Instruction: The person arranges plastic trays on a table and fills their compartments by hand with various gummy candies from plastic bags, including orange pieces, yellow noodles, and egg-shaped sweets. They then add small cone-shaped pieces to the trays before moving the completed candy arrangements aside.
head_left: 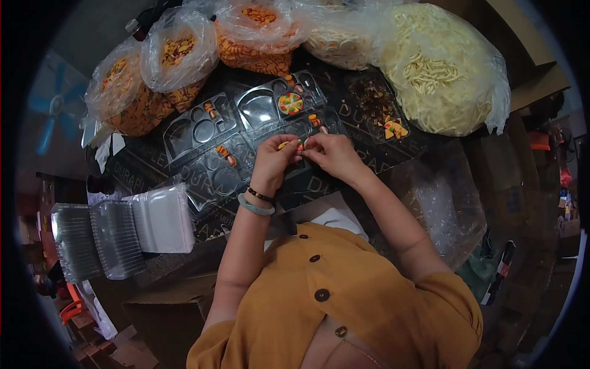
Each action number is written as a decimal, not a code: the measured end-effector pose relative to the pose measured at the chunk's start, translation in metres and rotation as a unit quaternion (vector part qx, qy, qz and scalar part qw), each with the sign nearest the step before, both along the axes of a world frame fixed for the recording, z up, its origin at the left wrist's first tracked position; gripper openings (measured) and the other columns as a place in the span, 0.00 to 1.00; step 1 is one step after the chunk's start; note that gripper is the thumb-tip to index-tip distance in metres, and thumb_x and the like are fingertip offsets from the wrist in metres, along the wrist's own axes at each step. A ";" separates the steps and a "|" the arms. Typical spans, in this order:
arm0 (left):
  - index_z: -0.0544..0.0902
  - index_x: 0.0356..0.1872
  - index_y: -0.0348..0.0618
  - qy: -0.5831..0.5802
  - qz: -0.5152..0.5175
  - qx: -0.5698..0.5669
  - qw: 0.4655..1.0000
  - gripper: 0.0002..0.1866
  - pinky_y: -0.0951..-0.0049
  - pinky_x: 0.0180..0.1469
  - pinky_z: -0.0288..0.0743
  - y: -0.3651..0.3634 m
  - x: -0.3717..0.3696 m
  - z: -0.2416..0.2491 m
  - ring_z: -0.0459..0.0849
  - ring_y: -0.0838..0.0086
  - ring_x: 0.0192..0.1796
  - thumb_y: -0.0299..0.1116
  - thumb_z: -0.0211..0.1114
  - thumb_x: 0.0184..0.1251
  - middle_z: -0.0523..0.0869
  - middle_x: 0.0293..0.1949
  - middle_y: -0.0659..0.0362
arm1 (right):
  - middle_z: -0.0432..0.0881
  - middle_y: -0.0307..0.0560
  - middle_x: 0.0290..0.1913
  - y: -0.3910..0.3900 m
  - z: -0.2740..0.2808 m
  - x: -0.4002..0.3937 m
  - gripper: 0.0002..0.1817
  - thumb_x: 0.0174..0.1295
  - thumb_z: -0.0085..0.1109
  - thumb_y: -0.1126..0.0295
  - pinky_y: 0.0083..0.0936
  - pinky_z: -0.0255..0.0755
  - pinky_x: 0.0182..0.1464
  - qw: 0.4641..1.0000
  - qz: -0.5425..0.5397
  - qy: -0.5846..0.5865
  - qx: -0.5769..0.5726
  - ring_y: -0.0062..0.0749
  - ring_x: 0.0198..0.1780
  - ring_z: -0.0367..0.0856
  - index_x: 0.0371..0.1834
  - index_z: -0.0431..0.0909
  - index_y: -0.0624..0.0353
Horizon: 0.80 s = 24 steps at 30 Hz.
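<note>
My left hand [275, 158], with a beaded bracelet and a pale bangle at the wrist, pinches a small yellow, red and green candy piece [284, 146]. My right hand [335, 155] meets it from the other side, its fingertips closed at the candy pieces between the two hands; exactly what they grip is partly hidden. Both hands are above a clear plastic compartment tray [246, 140]. A round pizza-like candy [291, 104] of coloured wedges lies in a tray compartment just beyond. Small orange-and-red candies [226, 155] sit in other compartments.
Open bags of orange candies [255, 55] and a big bag of pale stringy candies [430, 74] line the far edge. Loose yellow wedges [394, 128] lie on the right. Stacked clear trays [117, 240] and plastic sleeves [161, 218] stand at left. A cardboard box [169, 307] is below.
</note>
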<state>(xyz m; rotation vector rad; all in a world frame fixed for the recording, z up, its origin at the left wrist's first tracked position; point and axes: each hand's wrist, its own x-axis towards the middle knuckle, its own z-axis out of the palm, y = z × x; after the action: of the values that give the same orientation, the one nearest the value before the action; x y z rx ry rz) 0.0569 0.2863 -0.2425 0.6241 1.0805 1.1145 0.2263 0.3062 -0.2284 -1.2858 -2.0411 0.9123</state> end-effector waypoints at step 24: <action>0.83 0.32 0.35 0.306 -0.028 0.099 0.946 0.07 0.79 0.32 0.75 0.009 0.009 -0.013 0.81 0.80 0.29 0.27 0.68 0.53 0.84 0.27 0.61 | 0.80 0.50 0.30 0.000 0.008 0.013 0.06 0.53 0.60 0.72 0.28 0.73 0.32 0.998 -0.041 0.032 -0.030 0.38 0.30 0.81 0.32 0.79 0.63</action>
<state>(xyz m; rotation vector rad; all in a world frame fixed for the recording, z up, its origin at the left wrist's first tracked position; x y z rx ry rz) 0.0657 0.2957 -0.2552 1.2068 1.4728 1.0076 0.2398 0.3062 -0.2206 -1.3449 -1.9109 0.9711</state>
